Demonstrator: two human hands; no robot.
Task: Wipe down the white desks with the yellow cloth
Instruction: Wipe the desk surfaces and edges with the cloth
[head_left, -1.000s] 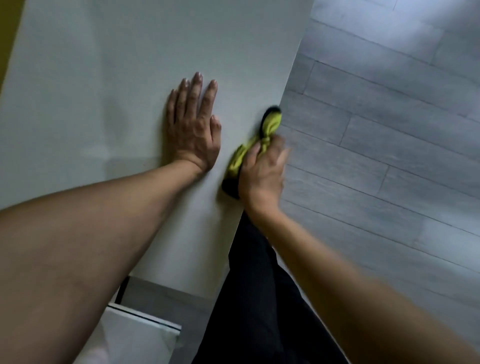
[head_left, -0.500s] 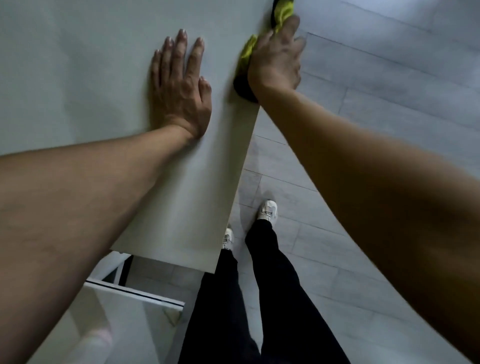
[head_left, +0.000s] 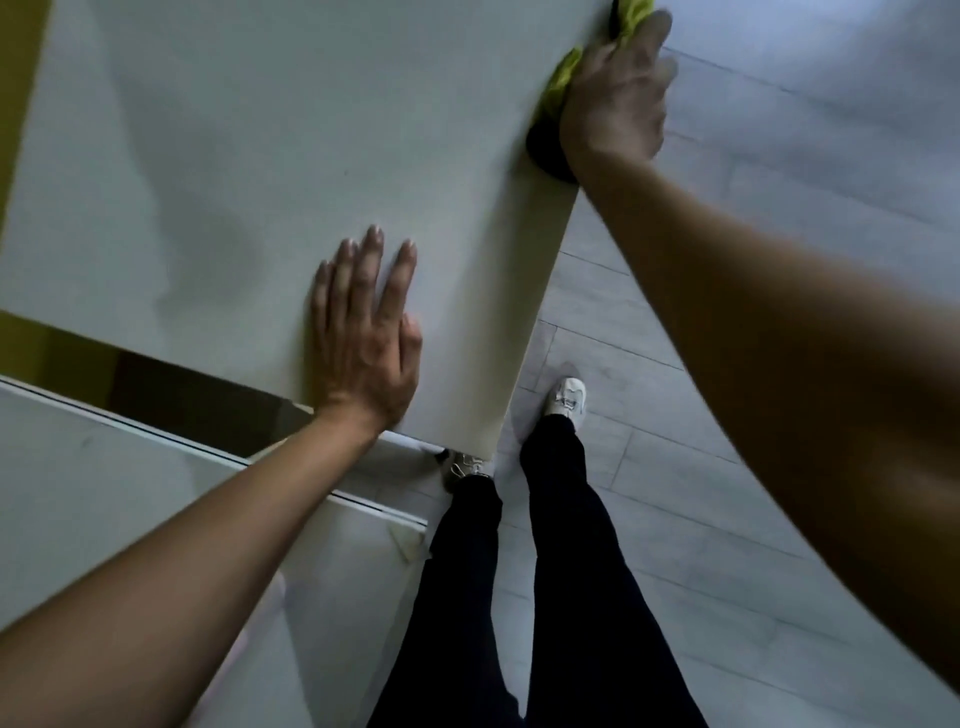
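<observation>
A white desk (head_left: 234, 156) fills the upper left of the head view. My left hand (head_left: 363, 338) lies flat on it near its front edge, fingers straight and a little spread. My right hand (head_left: 615, 93) is at the desk's right edge near the top of the frame, blurred, pressing the yellow cloth (head_left: 561, 78) against that edge. Most of the cloth is hidden under the hand; a yellow strip and a dark end (head_left: 545, 150) show beside it.
A second white desk (head_left: 104, 493) stands lower left, separated from the first by a dark gap (head_left: 197, 395). Grey plank floor (head_left: 779, 130) lies to the right. My legs in black trousers (head_left: 561, 571) and white shoes stand by the desk's corner.
My right hand has slid the cloth farther away along the desk's right edge. My left hand now lies nearer the front edge, and the view takes in more of the desk and floor.
</observation>
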